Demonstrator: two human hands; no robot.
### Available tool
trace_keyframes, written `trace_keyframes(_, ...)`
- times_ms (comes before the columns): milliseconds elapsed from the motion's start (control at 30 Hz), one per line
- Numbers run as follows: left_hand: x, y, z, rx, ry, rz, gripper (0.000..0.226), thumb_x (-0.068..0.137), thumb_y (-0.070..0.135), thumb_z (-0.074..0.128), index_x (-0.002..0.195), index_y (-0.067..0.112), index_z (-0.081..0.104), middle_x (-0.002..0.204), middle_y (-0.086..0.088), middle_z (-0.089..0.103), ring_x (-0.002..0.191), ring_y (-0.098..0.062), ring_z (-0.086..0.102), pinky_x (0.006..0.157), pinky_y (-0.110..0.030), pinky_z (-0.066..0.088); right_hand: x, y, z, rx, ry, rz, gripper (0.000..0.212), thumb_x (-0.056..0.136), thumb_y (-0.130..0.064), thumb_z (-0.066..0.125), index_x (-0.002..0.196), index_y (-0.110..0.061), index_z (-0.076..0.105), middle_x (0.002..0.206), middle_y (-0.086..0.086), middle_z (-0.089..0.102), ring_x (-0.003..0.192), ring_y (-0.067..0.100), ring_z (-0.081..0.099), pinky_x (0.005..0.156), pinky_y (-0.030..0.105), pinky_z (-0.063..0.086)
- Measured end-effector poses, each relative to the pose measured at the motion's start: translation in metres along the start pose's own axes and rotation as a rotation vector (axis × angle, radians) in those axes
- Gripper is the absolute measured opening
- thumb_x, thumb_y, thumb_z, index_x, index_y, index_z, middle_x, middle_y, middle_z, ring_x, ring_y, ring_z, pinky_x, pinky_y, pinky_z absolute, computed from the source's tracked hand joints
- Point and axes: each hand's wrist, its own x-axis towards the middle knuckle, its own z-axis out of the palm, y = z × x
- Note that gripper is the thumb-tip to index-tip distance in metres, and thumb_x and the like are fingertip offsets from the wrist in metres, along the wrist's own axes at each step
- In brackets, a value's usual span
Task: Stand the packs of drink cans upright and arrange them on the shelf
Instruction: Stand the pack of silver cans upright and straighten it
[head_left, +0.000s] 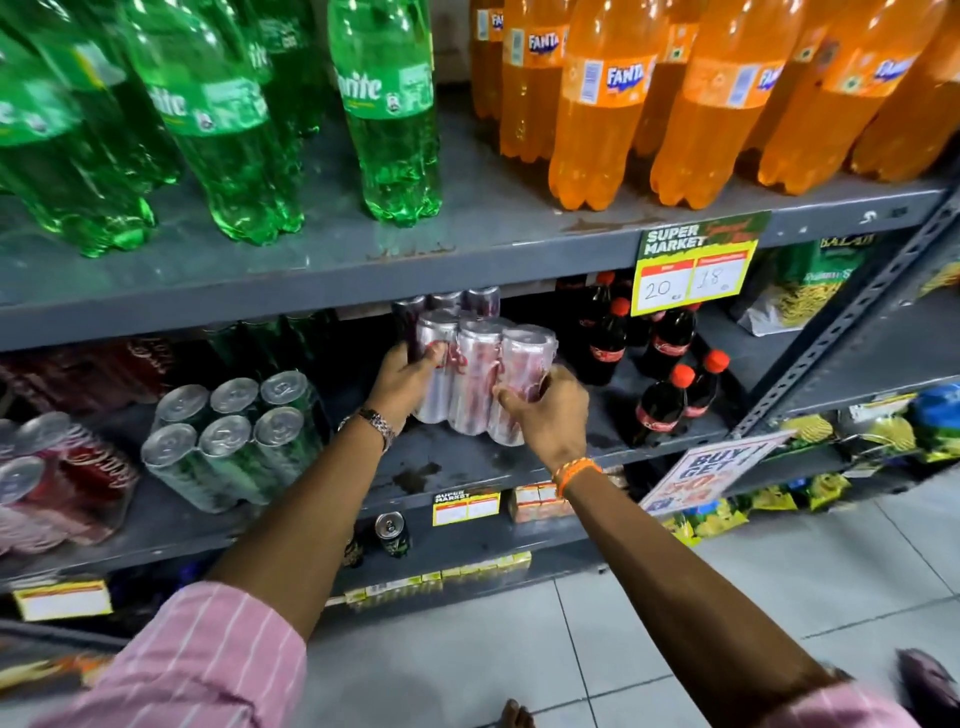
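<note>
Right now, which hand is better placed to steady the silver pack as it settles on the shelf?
Probably the right hand: it wraps the silver pack low at the front, while the left hand grips its side.

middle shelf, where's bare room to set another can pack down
Bare shelf shows in front of the silver can pack held by both hands, between the green can pack and the small cola bottles. Left of the green pack it is crowded with red can packs.
</note>
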Motion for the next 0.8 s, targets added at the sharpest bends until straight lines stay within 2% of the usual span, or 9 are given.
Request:
trace_keyframes(67, -0.009, -0.009, -0.005, -0.027, -0.022, 0.031, 0.018, 0.091, 0.026, 0.064, 0.109, 0.022, 0.065, 0.108, 0.002, 0.072, 0.104, -0.017, 0.068, 0.099, -0.041, 0.053, -0.006, 0.005, 0.002, 0.016, -0.012, -0.048, 0.041, 0.066, -0.040, 0.087, 0.077, -0.019, 0.054, 0.075, -0.001, 0.063, 0.062, 0.013, 0.055, 0.062, 0.025, 0.040)
trace_keyframes(167, -0.020, -0.018, -0.008, -0.047, -0.013, 0.055, 0.019, 0.095, 0.015, 0.058, 0.114, 0.014, 0.058, 0.104, 0.005, 0.067, 0.095, -0.007, 0.063, 0.095, -0.032, 0.050, -0.018, 0.016, 0.006, 0.014, -0.004, -0.110, 0.044, 0.064, -0.045, 0.087, 0.083, -0.018, 0.059, 0.085, 0.003, 0.070, 0.075, 0.019, 0.063, 0.067, 0.029, 0.048)
trace_keyframes(333, -0.034, -0.027, -0.013, -0.034, -0.044, 0.058, 0.028, 0.096, 0.009, 0.056, 0.124, 0.003, 0.054, 0.110, 0.000, 0.066, 0.097, -0.005, 0.062, 0.085, -0.016, 0.052, -0.034, 0.025, 0.013, 0.032, 0.000, -0.102, 0.051, 0.063, -0.050, 0.086, 0.093, -0.017, 0.063, 0.093, 0.002, 0.070, 0.085, 0.019, 0.067, 0.076, 0.036, 0.057)
trace_keyframes(400, -0.038, -0.033, -0.015, -0.039, -0.060, 0.051, 0.033, 0.096, 0.006, 0.055, 0.128, -0.002, 0.052, 0.115, -0.006, 0.065, 0.096, -0.004, 0.064, 0.083, -0.014, 0.053, -0.040, 0.029, 0.015, 0.047, -0.008, -0.099, 0.052, 0.064, -0.050, 0.086, 0.097, -0.017, 0.063, 0.096, 0.001, 0.070, 0.088, 0.019, 0.067, 0.079, 0.038, 0.058)
trace_keyframes(500, -0.044, -0.039, -0.017, -0.071, -0.075, 0.015, 0.039, 0.092, 0.001, 0.056, 0.131, -0.001, 0.052, 0.118, -0.006, 0.065, 0.096, 0.001, 0.065, 0.086, -0.016, 0.052, -0.048, 0.033, 0.017, 0.063, -0.020, -0.091, 0.054, 0.062, -0.047, 0.088, 0.099, -0.018, 0.061, 0.100, 0.002, 0.069, 0.091, 0.020, 0.066, 0.080, 0.043, 0.058)
trace_keyframes(567, -0.050, -0.032, -0.017, -0.137, -0.044, -0.009, 0.051, 0.084, 0.002, 0.057, 0.134, 0.001, 0.052, 0.120, -0.003, 0.064, 0.102, -0.004, 0.062, 0.087, -0.015, 0.049, -0.051, 0.034, 0.017, 0.085, -0.042, -0.088, 0.059, 0.060, -0.044, 0.089, 0.103, -0.017, 0.059, 0.104, 0.003, 0.067, 0.095, 0.022, 0.066, 0.083, 0.044, 0.058)
trace_keyframes(633, -0.051, -0.015, -0.015, -0.167, 0.004, -0.022, 0.061, 0.086, 0.001, 0.054, 0.146, 0.005, 0.040, 0.137, 0.000, 0.053, 0.122, -0.009, 0.051, 0.089, -0.007, 0.043, -0.055, 0.031, 0.014, 0.098, -0.041, -0.094, 0.063, 0.060, -0.044, 0.090, 0.106, -0.018, 0.056, 0.106, 0.002, 0.062, 0.098, 0.022, 0.063, 0.087, 0.044, 0.057)
trace_keyframes(700, -0.041, 0.001, -0.017, -0.150, 0.035, -0.009, 0.064, 0.092, 0.003, 0.050, 0.152, 0.008, 0.031, 0.154, -0.001, 0.038, 0.140, -0.013, 0.037, 0.103, -0.014, 0.034, -0.057, 0.026, 0.009, 0.129, 0.012, -0.111, 0.072, 0.058, -0.047, 0.091, 0.109, -0.019, 0.049, 0.108, 0.001, 0.055, 0.102, 0.020, 0.057, 0.090, 0.038, 0.053)
trace_keyframes(800, -0.018, 0.018, -0.021, 0.009, -0.038, 0.021, 0.068, 0.085, 0.028, 0.055, 0.150, 0.019, 0.038, 0.157, -0.002, 0.039, 0.141, -0.013, 0.040, 0.117, -0.030, 0.030, -0.058, 0.016, 0.002, 0.163, 0.111, -0.154, 0.078, 0.056, -0.049, 0.092, 0.109, -0.019, 0.044, 0.110, 0.000, 0.049, 0.104, 0.019, 0.053, 0.092, 0.034, 0.050)
